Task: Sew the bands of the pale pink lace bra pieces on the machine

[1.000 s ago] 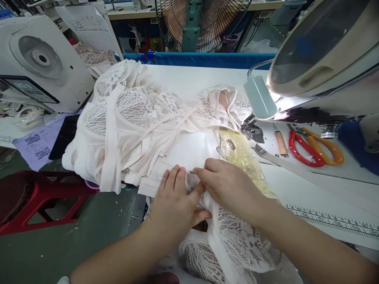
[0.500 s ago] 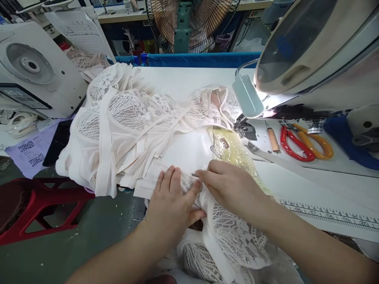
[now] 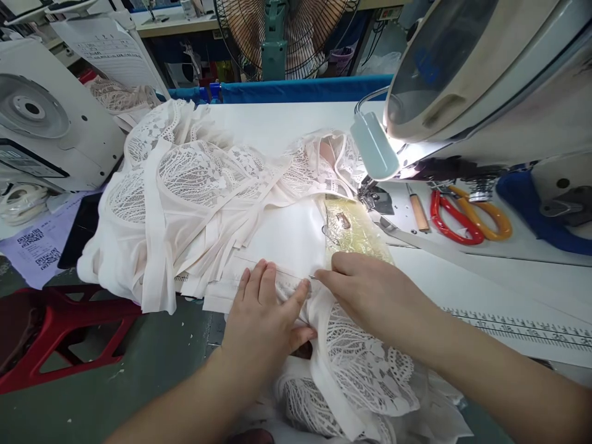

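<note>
My left hand (image 3: pixel 266 320) lies flat with fingers stretched over the edge of a pale lace garment (image 3: pixel 365 361) and a clear ruler-like strip (image 3: pixel 240 265) at the table's front edge. Just right of it, my right hand (image 3: pixel 361 287) is closed in a pinch. A thin dark tip (image 3: pixel 312 277) pokes out from its fingers near my left thumb; the rest is hidden in the hand. The lace garment hangs over the edge towards my lap. A pile of similar lace bras (image 3: pixel 194 185) lies beyond my left hand.
A lit sewing machine (image 3: pixel 444 105) stands at right, with a wooden-handled awl (image 3: pixel 417 209), red-handled scissors (image 3: pixel 456 219) and an orange-handled tool (image 3: pixel 490 219) beneath. A yellowish plastic packet (image 3: pixel 349 228) lies beyond my right hand. At left are another machine (image 3: pixel 55 117) and a red stool (image 3: pixel 69 333).
The view has shifted slightly, so the scene sits further left. My right hand's pinch has moved a little to the right, away from my left fingers, which stay flat.
</note>
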### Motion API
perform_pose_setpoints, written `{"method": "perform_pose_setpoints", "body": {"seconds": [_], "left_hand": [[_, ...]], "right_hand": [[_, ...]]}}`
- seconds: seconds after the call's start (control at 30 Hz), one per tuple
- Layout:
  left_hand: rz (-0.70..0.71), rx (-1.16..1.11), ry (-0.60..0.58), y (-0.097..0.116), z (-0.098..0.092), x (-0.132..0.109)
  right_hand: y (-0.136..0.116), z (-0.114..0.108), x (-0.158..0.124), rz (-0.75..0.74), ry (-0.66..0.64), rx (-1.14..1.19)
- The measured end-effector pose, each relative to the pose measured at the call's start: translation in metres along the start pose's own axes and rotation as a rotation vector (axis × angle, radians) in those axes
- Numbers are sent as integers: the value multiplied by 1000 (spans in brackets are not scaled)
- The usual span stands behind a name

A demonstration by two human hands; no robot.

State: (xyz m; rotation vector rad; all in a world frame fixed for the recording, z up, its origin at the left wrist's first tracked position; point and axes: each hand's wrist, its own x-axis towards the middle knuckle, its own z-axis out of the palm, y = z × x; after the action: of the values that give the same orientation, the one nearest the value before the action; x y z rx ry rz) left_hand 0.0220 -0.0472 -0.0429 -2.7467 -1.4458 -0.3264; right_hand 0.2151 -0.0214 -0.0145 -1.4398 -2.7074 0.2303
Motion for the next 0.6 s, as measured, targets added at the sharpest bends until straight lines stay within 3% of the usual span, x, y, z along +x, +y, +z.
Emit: {"method": "perform_pose_setpoints", "body": {"seconds": [0.27,0.6], "left_hand": [[9,2,12,0,-1,1],[44,30,45,-2,3,0]], "right_hand": [[-3,0,-1,61,90,51],[-14,10,20,39,47,114]]}}
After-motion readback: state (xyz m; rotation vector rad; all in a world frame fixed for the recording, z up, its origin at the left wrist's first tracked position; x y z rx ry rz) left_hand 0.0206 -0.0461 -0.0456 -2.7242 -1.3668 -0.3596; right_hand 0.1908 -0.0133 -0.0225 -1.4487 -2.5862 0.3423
